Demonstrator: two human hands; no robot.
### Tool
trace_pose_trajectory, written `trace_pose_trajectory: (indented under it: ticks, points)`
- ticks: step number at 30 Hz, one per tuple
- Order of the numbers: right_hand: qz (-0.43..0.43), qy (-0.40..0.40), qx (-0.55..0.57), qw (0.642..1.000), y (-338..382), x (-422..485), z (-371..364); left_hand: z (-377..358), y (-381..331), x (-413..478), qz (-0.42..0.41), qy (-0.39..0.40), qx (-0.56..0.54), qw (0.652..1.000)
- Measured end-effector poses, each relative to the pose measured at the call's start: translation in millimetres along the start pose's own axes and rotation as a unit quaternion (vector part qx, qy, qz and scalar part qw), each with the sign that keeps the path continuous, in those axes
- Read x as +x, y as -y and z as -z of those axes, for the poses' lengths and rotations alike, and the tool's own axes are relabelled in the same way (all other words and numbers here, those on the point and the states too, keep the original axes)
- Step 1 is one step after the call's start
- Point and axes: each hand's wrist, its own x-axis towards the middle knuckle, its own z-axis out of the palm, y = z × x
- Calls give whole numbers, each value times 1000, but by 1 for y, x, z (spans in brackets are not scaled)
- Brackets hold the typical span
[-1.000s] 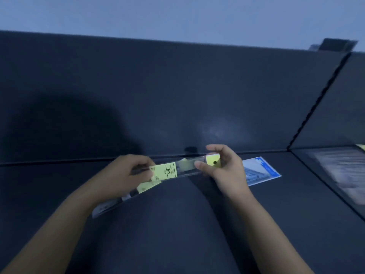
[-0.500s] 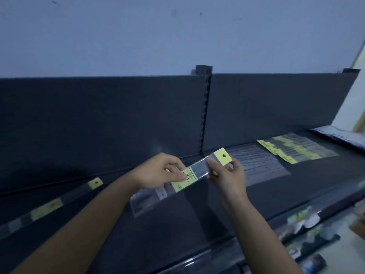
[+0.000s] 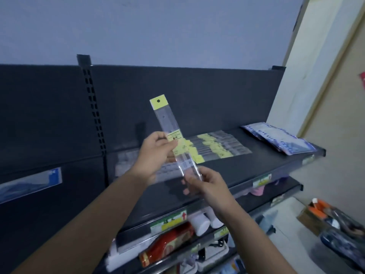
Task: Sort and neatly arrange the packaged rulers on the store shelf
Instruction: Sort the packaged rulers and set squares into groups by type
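Observation:
A clear packaged ruler point(image 3: 170, 127) with a yellow hang tab and a yellow label stands almost upright above the dark shelf point(image 3: 256, 167). My left hand point(image 3: 156, 153) grips it at the middle, by the label. My right hand point(image 3: 205, 182) pinches its lower end. Behind it a row of several packaged rulers point(image 3: 219, 147) with yellow labels lies flat on the shelf. More clear packets point(image 3: 138, 167) lie on the shelf behind my left wrist.
Blue-and-white packets point(image 3: 280, 139) lie stacked at the shelf's right end. Another blue-edged packet point(image 3: 29, 184) lies on the shelf section to the left. Lower shelves hold a red bottle point(image 3: 167, 244) and white containers point(image 3: 199, 224). A cream wall point(image 3: 325, 115) closes the right side.
The view has swung right along the shelf. The ruler has turned from nearly level to nearly upright, tab end up. My right hand has shifted from the tab end to the bottom end.

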Motion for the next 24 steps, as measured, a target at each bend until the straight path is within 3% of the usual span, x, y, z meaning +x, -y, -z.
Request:
trace_pose_trajectory:
  ticks: [5,7,10,12,14,17,19,22,24]
  points:
    - [-18,-56,102,993,4,26,90,-36,-9,42,-15,-18,-90,996]
    - [-19,-49,108,993,6,38,122,-44,-12,67,-27,-38,-66,997]
    - [-17,-9,54,998,8,59,160,-57,-8,104,-122,-88,127,980]
    - [-23,19,19,999,11,75,181,-70,-2,123,-228,-59,285,929]
    - [-39,40,-7,998,14,94,201,-85,6,138,-274,-7,400,875]
    - [-54,64,-68,994,15,125,229,-102,20,159,-277,28,516,810]
    - [-58,77,-76,992,14,143,243,-111,25,170,-254,79,554,789]
    - [-59,78,-107,989,3,168,259,-117,32,179,-114,191,489,844]
    - [-49,81,-142,985,-5,185,268,-119,38,182,-68,235,471,848]
